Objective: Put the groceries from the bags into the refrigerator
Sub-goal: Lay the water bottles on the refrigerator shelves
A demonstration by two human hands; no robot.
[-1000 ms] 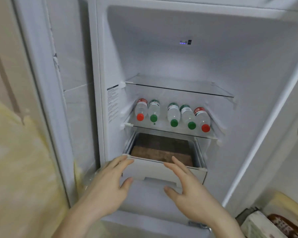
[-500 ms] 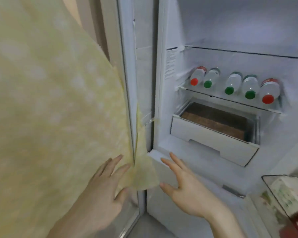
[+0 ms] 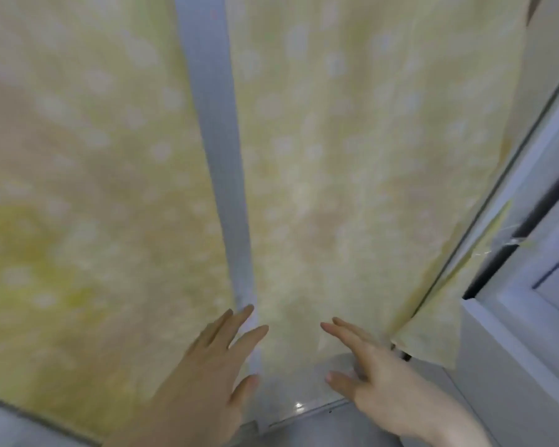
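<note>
A yellow patterned cloth (image 3: 352, 156) covers the fridge's left side and fills most of the view. A pale grey vertical strip (image 3: 220, 162) runs down through it. My left hand (image 3: 204, 379) is spread flat with its fingers at the strip's lower end. My right hand (image 3: 378, 379) is open beside it, fingers apart, over the cloth's lower edge. Neither hand holds anything. Only a white edge of the refrigerator (image 3: 530, 333) shows at the right. No groceries or bags are in view.
A dark gap (image 3: 494, 253) runs diagonally between the cloth-covered panel and the white fridge body. A glossy grey surface (image 3: 307, 391) shows below the cloth's hem. The picture is blurred.
The view has swung left and down, away from the fridge interior with the bottles and drawer. Both hands came off the drawer and now lie over the cloth-covered panel.
</note>
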